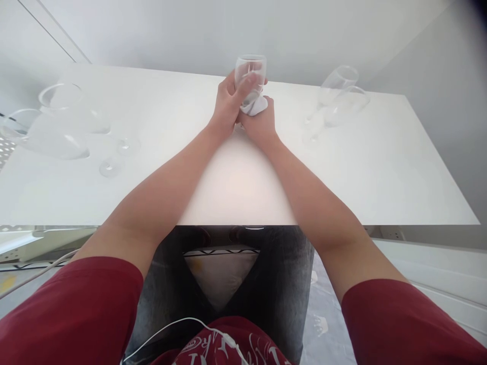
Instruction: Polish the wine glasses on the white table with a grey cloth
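Over the far part of the white table, my left hand is closed around the bowl of a clear wine glass, which stands upright with its rim at the top. Just below the bowl, my right hand is closed on a white cloth around the glass's lower part. The two hands touch at the wrists' inner side. Cloth and fingers hide the stem, and only a faint bit of the foot shows beneath them.
Two large stemmed glasses lie on the left of the white table. Two smaller stemmed glasses lie on the right side. A wall rises behind the table. A white cable crosses my lap.
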